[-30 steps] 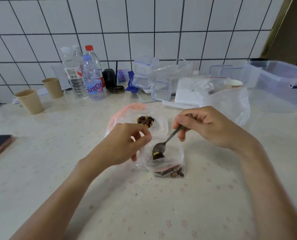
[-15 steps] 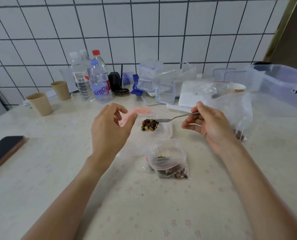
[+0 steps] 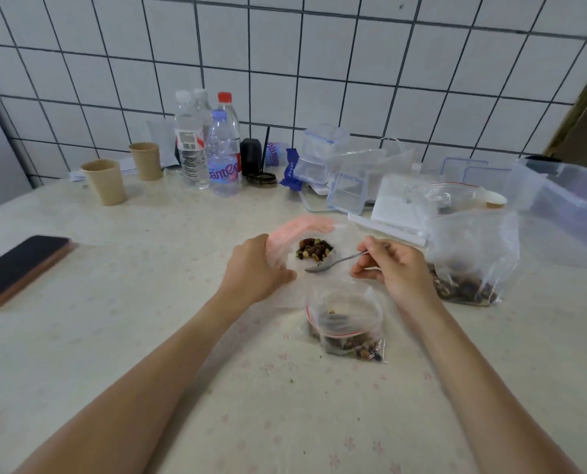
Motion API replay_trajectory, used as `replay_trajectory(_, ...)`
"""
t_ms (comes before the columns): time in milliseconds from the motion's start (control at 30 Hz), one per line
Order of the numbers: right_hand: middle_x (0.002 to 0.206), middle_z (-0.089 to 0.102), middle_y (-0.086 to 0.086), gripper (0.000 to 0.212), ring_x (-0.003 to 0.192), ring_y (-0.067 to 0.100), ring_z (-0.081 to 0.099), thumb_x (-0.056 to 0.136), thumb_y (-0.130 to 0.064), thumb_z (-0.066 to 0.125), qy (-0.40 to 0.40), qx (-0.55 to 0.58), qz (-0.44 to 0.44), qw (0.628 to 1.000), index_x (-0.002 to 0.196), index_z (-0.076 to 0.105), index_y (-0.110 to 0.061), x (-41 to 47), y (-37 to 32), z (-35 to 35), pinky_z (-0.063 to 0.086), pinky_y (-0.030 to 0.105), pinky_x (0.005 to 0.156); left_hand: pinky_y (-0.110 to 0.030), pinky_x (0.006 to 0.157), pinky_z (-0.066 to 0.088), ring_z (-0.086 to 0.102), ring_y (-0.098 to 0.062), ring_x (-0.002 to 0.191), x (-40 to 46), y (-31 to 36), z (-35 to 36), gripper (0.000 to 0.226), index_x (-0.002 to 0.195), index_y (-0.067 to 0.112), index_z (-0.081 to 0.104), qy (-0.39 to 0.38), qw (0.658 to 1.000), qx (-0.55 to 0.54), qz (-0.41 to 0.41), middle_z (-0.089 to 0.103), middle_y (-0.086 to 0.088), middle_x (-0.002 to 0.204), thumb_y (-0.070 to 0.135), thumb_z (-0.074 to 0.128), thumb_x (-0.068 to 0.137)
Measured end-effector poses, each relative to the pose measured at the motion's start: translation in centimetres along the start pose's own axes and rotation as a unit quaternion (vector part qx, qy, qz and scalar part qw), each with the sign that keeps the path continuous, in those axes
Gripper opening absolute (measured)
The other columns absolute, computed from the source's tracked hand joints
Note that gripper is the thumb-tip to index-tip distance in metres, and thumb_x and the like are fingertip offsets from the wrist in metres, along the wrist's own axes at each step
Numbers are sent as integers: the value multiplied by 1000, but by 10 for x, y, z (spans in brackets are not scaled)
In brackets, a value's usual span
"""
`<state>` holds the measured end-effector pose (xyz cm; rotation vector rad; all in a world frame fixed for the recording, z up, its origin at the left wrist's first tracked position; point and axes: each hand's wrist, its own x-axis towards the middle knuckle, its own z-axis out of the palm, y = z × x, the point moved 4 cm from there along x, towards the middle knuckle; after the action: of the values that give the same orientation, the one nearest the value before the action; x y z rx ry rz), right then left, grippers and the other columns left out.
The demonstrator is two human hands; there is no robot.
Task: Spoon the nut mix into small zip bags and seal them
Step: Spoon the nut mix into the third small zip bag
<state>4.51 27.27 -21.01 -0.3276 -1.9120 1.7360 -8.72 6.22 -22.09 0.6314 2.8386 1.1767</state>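
Left hand fingers curled, gripping the rim of the big bag holding the nut mix. Right hand pinches the spoon, bowl just right of the mix. Small zip bag, part-filled and open, stands on the bench nearer.

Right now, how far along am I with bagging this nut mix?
Partly done: the small clear zip bag nearest you holds some nuts but stands open, unsealed. In hand: your right hand holds the metal spoon, seemingly empty, beside the nut mix pile, while your left hand holds the pink-edged source bag. Left: more scooping, then sealing.
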Motion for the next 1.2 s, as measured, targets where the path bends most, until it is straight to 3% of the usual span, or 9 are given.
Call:
replay_trajectory(133,61,69,3,29,60,23,71,104,-26,60,32,-86,-38,995,83,69,-8,3,-6,-6,63,38,67,-25,57,46,62,-12,71,-4,7,-3,26,94,19,66,44,997,-38,42,66,7,80,27,85,78)
replay_trajectory(300,63,71,3,31,57,21,72,104,-32,60,67,-145,-80,984,81,67,-13,2,-11,-13,58,25,62,-20,52,35,56,-2,65,-7,11,-7,18,88,22,65,67,993,-81,61,62,13,75,20,80,79)
replay_trajectory(400,64,71,6,33,59,25,73,105,-32,59,70,-111,-77,988,82,67,-11,1,-11,-9,61,29,63,-22,54,41,60,-4,69,-6,11,-4,21,96,20,68,56,992,-91,60,66,9,80,19,81,80)
replay_trajectory(533,67,74,7,30,66,28,75,105,-31,59,10,-74,-50,996,85,68,-10,4,-8,7,63,35,69,-28,48,53,67,-15,63,-8,15,-2,23,98,18,68,35,992,-114,45,70,1,82,13,80,79)
replay_trajectory(633,71,76,6,27,69,23,77,104,-31,59,1,-94,-52,994,87,68,-12,7,-6,18,62,26,66,-25,43,55,67,-15,53,-12,15,-4,28,95,20,66,13,991,-132,32,69,-1,81,4,77,75)
replay_trajectory(767,71,77,6,28,65,17,76,105,-32,58,47,-110,-66,991,88,67,-11,12,-9,12,55,15,58,-21,41,49,64,-11,48,-12,18,-9,35,99,21,68,-15,989,-150,5,70,-1,84,3,80,73)
replay_trajectory(967,73,75,12,31,65,19,77,106,-31,57,107,-110,-77,985,85,65,-11,14,-8,1,58,19,60,-20,42,49,63,-10,54,-12,18,-10,35,98,21,68,-7,988,-155,10,69,0,81,5,83,70)
replay_trajectory(1133,75,73,14,28,70,21,77,107,-27,56,90,-103,-55,989,90,65,-6,13,-2,5,64,29,69,-38,57,57,65,-19,68,-14,20,-8,33,99,20,68,-15,985,-169,1,69,-1,85,6,81,72)
replay_trajectory(1200,74,72,13,29,72,25,77,107,-27,56,106,-126,-63,984,90,65,-5,13,-2,6,65,37,74,-32,58,54,66,-16,72,-14,20,-9,36,103,24,69,-23,982,-189,-10,70,3,88,6,82,74)
